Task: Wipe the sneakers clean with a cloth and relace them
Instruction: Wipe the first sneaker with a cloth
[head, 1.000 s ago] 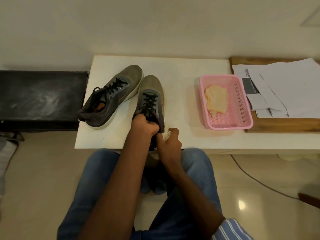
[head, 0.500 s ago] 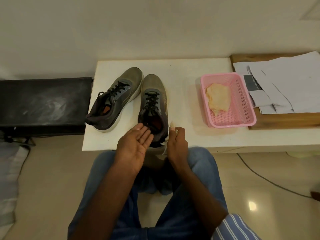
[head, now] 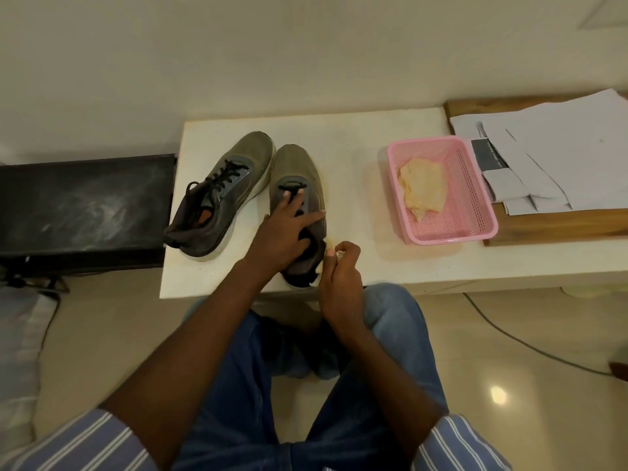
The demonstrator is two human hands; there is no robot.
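Two grey-olive sneakers with black laces stand side by side on the white table (head: 356, 266). The left sneaker (head: 217, 195) leans outward at an angle. The right sneaker (head: 296, 171) points away from me. My left hand (head: 285, 229) rests on the right sneaker's laces and tongue with its fingers spread and straight. My right hand (head: 339, 270) pinches a small pale cloth (head: 331, 244) against the sneaker's heel side at the table's front edge. Most of that cloth is hidden in my fingers.
A pink plastic basket (head: 475, 198) holding a second yellowish cloth (head: 423, 186) sits right of the sneakers. A wooden board (head: 557, 226) with loose papers (head: 550, 147) lies at the far right. A black bench (head: 85, 205) adjoins the table's left side. A cable (head: 509, 338) runs along the floor.
My left hand let go of the sneaker's collar, lifted off palm up, then came down flat on its laces. My right hand stayed by the heel with the cloth.
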